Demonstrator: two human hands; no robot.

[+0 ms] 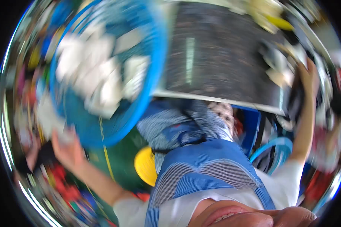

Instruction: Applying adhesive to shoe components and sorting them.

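— While motion smears the whole view, where does the left hand sit?

— Low at the person's left, at the bottom edge of a round blue basket. Blur hides the fingers, so whether they grip the rim, press flat beneath it or merely hover close cannot be told.

— And the basket itself?

— Tilted toward the camera at upper left, its open mouth showing a heap of white cloths. Its right rim runs beside the near edge of a dark table.

— The right hand?

— Raised well apart from the left, at the table's right end, among pale scraps and dark clutter. It looks pressed to something there, but open or closed is beyond reading.

— Which step does that suggest?

— By my judgement, the basket is being handled one-handed, lifted or swung beside the table, while the other hand braces or reaches at the far side.

— What does a next move call for?

— A sure hold on that rim first, and a level basket, since the tilt leaves the cloths free to slide out. A second hand under the load would steady it.

— Anything further out?

— A blue checked apron fills the lower middle, a yellow round object lies on green ground just left of it, and a blue crate stands under the table's edge
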